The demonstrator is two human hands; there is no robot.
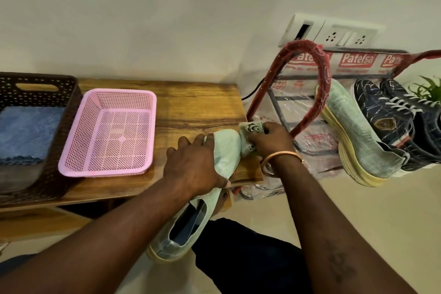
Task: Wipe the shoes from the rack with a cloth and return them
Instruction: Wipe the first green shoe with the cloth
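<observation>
My left hand (pixel 193 164) grips a pale green shoe (pixel 228 150) overhanging the table (pixel 202 102), my right hand (pixel 269 142) pinches a cloth (pixel 250 129) at its toe; hard wiping could topple it.

Front shoe (pixel 226 153) was pale mint mesh with a cream-yellow sole, same as the second mint shoe (pixel 355 133) on the rack (pixel 321 79), which had a red-wrapped frame and clear plastic with red-and-white Patelsa labels. Cloth (pixel 251 130) was pale green-white with a dark printed motif, and the navy shoes (pixel 386 112) had white crackle lines, white laces and a red-white stripe. Pink basket (pixel 78 131) was grid-perforated, brown basket (pixel 70 112) had triangle cut-outs, towel (pixel 26 131) was blue, table (pixel 202 102) orange-brown woodgrain, bangle (pixel 281 155) gold.
</observation>
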